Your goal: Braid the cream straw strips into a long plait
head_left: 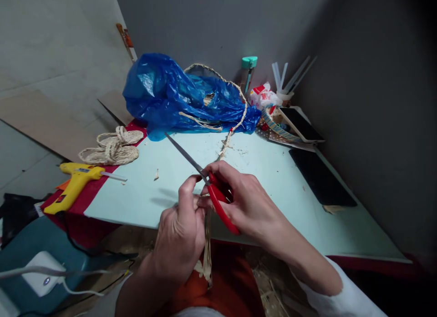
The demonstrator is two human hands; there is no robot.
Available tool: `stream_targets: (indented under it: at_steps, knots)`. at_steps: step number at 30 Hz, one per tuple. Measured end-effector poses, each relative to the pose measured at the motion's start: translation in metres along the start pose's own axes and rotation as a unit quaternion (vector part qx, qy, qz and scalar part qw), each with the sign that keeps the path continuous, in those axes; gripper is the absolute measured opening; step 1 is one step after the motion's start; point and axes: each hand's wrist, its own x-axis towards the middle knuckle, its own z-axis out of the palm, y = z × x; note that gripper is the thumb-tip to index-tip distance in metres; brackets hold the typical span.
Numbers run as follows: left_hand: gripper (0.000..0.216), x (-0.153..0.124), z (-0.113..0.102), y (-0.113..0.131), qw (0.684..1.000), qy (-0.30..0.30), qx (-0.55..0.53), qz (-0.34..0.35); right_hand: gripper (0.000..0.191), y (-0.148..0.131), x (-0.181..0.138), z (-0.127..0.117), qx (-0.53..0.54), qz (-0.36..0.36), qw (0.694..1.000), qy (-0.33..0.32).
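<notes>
My right hand [244, 196] is closed around the red handles of a pair of scissors [218, 201], whose grey blades point up and left over the pale green board [266, 180]. My left hand [180, 230] pinches pale straw strips [206, 249] just below the scissors' pivot. The strips hang down toward my lap. A braided straw cord [235, 126] runs from my hands up across the board and loops over a blue plastic bag [180, 96].
A yellow glue gun [77, 183] and a coil of braided straw [112, 148] lie on the red cloth at left. A black phone [321, 176], a second phone [302, 124], a jar of glue sticks [285, 83] and a bottle [247, 76] sit by the grey wall. A white plug [43, 274] is lower left.
</notes>
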Motion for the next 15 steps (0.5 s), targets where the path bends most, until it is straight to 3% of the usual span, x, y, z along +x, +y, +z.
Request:
stream_targets:
  at_steps: [3, 9, 12, 15]
  knots:
    - [0.044, 0.002, 0.002, 0.001, 1.0, 0.008, -0.021, 0.019, 0.022, 0.003, 0.0, -0.002, 0.05, 0.016, 0.999, 0.016]
    - [0.014, 0.005, 0.008, 0.005, 1.0, 0.005, -0.029, -0.001, 0.035, 0.006, 0.001, -0.001, 0.169, 0.047, 0.971, 0.16]
    - [0.011, 0.007, 0.01, 0.003, 0.997, 0.04, -0.044, 0.053, 0.038, 0.008, 0.001, 0.001, 0.233, 0.074, 0.951, 0.191]
    - [0.015, 0.008, 0.013, 0.0, 0.986, 0.094, -0.034, 0.131, 0.036, 0.012, -0.003, -0.003, 0.284, 0.09, 0.938, 0.176]
